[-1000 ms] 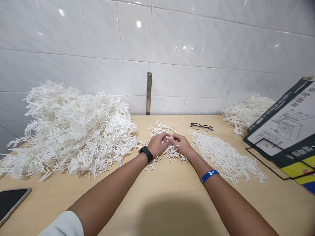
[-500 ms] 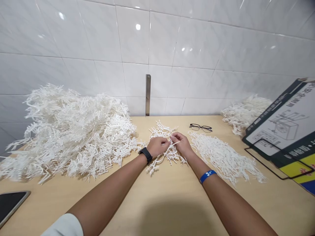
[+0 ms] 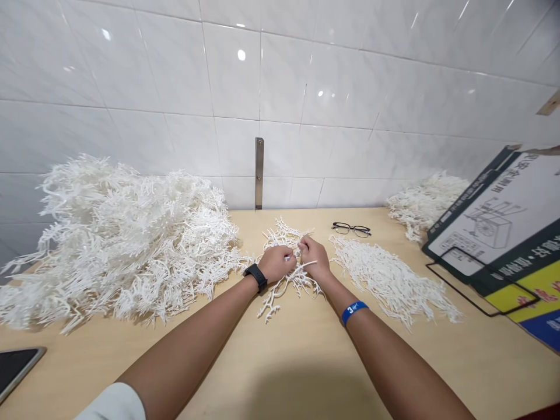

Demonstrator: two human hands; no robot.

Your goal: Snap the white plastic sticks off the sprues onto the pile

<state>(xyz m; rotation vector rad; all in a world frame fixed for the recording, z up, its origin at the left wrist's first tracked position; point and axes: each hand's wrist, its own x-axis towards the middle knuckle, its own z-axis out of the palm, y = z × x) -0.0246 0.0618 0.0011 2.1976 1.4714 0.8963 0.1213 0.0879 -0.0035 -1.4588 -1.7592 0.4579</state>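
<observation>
I have the left hand (image 3: 276, 263) at the centre of the frame, fingers curled and apparently pinching a thin, white, branching, plastic-looking strand (image 3: 272, 298), its forked end pointing toward the lower centre. The right hand (image 3: 315, 255) is just beside it, fingertips drawn in; I cannot tell whether anything is caught between them. Around both lies a small, loose, white tangle (image 3: 284, 234) on the pale, wood-coloured tabletop (image 3: 210, 356). A tall, bushy, white heap (image 3: 131, 239) fills the left of the frame; a flatter, white, stringy bundle (image 3: 391, 280) lies right of centre. I judge the step as fingertip work on one strand; the next move calls for a light, steady pinch that spares neighbouring branches.
</observation>
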